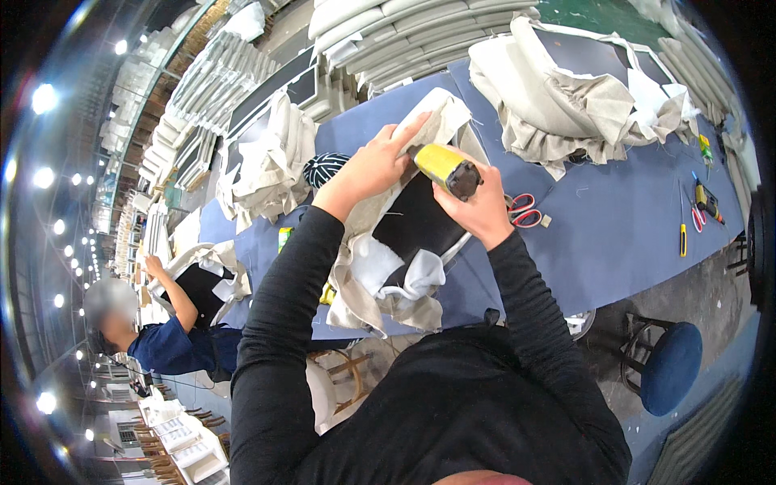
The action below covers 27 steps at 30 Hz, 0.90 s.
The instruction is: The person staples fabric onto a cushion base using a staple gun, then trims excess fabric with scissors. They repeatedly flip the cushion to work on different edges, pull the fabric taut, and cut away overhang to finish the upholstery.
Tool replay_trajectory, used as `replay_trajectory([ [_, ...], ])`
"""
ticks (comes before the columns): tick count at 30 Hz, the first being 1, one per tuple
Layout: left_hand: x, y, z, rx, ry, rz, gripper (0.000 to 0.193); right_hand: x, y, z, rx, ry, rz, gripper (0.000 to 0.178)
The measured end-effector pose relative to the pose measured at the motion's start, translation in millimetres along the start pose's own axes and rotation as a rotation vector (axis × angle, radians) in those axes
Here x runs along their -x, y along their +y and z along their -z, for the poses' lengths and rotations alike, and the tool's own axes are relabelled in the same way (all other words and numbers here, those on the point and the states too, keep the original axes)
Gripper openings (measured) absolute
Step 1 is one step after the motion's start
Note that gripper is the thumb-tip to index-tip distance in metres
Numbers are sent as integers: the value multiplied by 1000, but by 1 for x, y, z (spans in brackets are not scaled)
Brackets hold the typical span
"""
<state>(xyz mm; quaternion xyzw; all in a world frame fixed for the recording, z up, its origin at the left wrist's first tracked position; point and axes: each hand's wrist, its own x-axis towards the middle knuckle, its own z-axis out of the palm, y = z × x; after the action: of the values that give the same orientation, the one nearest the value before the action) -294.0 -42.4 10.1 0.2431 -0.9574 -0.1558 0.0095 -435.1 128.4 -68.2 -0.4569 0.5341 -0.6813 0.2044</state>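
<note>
A chair-back-sized upholstered panel lies before me, its black underside (428,214) showing and beige fabric (440,109) folded around its edges. My left hand (376,166) presses on the fabric at the panel's left edge, index finger stretched out and the other fingers curled in against the cloth. My right hand (478,202) grips a yellow-and-black drill-shaped power tool (440,166), its nose beside my left fingers. What the nose touches is hidden. White padding (376,263) and loose fabric bunch at the panel's near end. Red-handled scissors (525,212) lie just right of my right hand.
On the blue table (590,234) are more fabric-covered panels (537,101), a striped dark round thing (325,168), a yellow screwdriver (683,241) and another power tool (709,202). A blue stool (672,368) stands at right. At left, a person (178,335) handles another panel. Stacked cushions (404,36) stand behind.
</note>
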Motion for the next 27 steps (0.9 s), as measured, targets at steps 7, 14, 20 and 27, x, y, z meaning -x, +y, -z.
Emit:
replay_trajectory([
  [7, 1, 2, 4, -3, -16, 4, 90, -3, 3, -5, 25, 15, 109, 46],
  [14, 3, -60, 19, 664, -107, 75, 77, -8, 20, -5, -36, 2, -75, 38],
  [20, 7, -45, -26, 136, 179, 27, 62, 0, 36, -7, 33, 54, 24, 32],
  [27, 26, -25, -25, -81, 180, -54, 64, 3, 11, -3, 141, 5, -46, 29],
])
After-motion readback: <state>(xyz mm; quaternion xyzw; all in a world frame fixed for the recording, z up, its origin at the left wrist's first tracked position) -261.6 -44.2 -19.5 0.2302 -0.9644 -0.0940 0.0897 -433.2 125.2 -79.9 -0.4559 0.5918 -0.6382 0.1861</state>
